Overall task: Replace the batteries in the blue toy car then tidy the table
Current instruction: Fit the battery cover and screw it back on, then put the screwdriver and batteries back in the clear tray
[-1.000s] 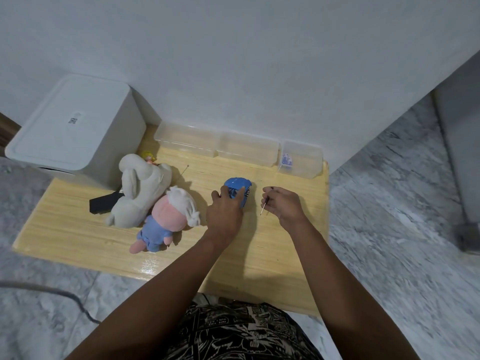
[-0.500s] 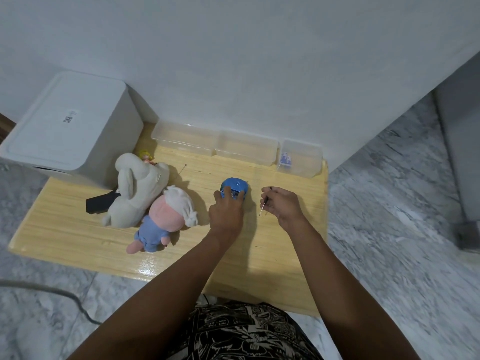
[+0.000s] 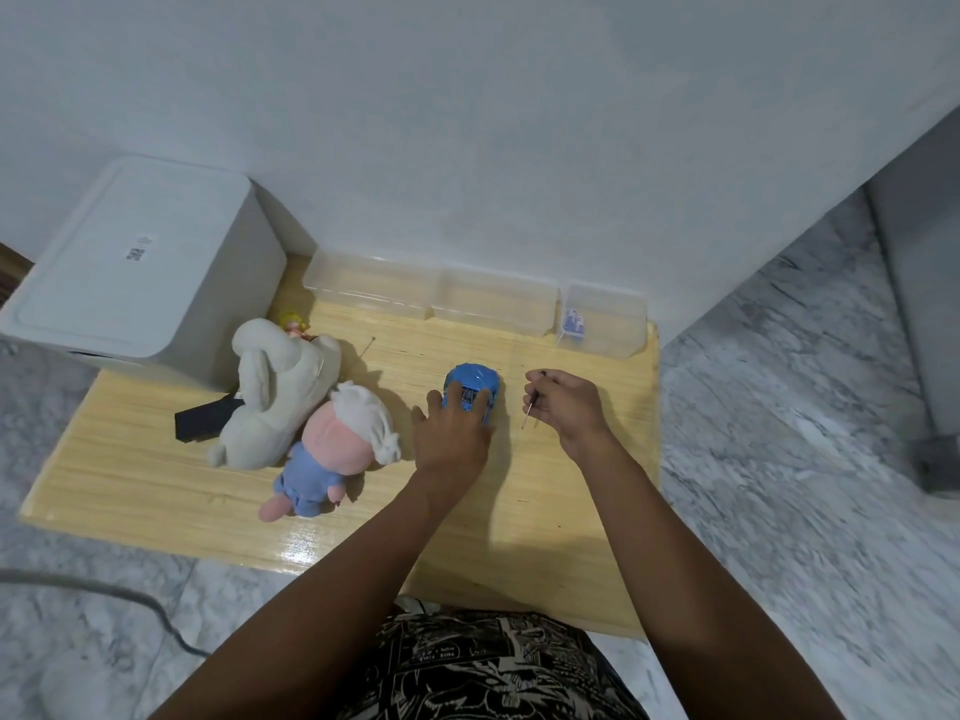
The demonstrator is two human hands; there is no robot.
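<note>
The blue toy car [image 3: 475,380] stands on the wooden table [image 3: 156,475] near its middle back. My left hand [image 3: 451,438] lies over the car's near end with the fingers spread on it. To the right of the car, my right hand [image 3: 566,407] pinches a thin screwdriver [image 3: 529,414], its tip pointing down at the table. A small clear box [image 3: 605,319] at the back right holds a blue-and-white pack [image 3: 574,322], its contents too small to tell.
Two empty clear boxes [image 3: 431,293] line the wall. A white plush [image 3: 275,392], a pink doll in blue [image 3: 332,449] and a black flat object [image 3: 205,418] lie at the left. A white bin [image 3: 140,267] stands at the back left. Marble floor surrounds the low table.
My left hand has slid further onto the car's near end, and the car has turned slightly. My right hand with the screwdriver has barely moved.
</note>
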